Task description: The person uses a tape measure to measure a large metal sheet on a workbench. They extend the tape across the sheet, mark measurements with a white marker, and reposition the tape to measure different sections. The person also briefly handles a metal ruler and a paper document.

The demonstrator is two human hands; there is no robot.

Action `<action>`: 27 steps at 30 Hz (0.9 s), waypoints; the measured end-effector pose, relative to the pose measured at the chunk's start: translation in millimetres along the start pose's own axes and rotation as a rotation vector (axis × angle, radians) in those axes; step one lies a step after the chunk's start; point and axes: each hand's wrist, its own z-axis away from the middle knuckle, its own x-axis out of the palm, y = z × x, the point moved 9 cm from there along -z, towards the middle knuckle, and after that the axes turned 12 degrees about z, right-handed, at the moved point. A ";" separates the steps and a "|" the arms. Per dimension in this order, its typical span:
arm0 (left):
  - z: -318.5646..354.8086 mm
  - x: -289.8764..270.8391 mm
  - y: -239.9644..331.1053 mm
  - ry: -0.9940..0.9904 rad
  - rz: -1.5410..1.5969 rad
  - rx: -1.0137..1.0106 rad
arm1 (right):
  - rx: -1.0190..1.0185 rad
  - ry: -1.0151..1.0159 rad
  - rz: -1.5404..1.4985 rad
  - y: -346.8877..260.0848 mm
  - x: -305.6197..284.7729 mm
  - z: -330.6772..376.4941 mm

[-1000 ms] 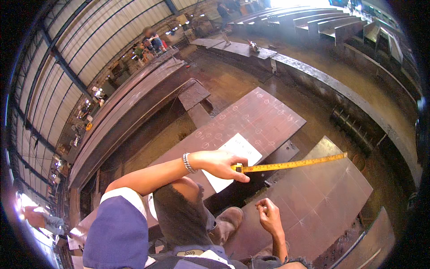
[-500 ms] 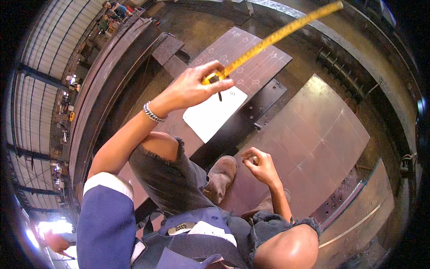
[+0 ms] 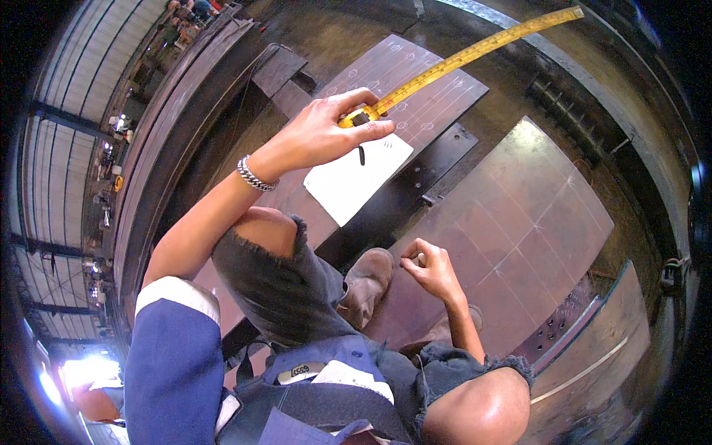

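My left hand (image 3: 326, 132) grips a yellow tape measure (image 3: 361, 117), thumb and fingers wrapped round its case. The blade sticks out up and to the right, slightly bowed, its free end in the air. A short black strap hangs from the case. Below the case, a white sheet of paper (image 3: 348, 185) lies on a steel plate (image 3: 434, 100) marked with small circles and lines. My right hand (image 3: 432, 273) is closed over a larger steel plate (image 3: 512, 222), fingertips pinched. A small pale bit shows among its fingers, too small to name.
Chalk lines and crosses cover the larger plate. My boot (image 3: 368, 278) rests between the two plates. A curved plate (image 3: 593, 356) lies at the lower right, beside a perforated strip (image 3: 556, 326). Long steel beams (image 3: 178, 104) run along the left. Other people (image 3: 191, 15) are far off.
My left hand has shifted slightly right and up with the tape measure, and the blade's end has swung a little right and down. My right hand stays almost in place.
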 end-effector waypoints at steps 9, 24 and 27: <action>-0.4 -0.6 -3.7 0.011 0.011 0.005 | 0.063 -0.001 -0.051 12.5 8.9 -2.8; 4.6 4.5 11.1 -0.008 -0.031 0.054 | 0.041 0.024 -0.087 6.9 16.2 -1.5; 2.7 6.9 18.4 -0.004 -0.044 0.086 | 0.076 -0.047 0.026 3.8 11.8 -3.3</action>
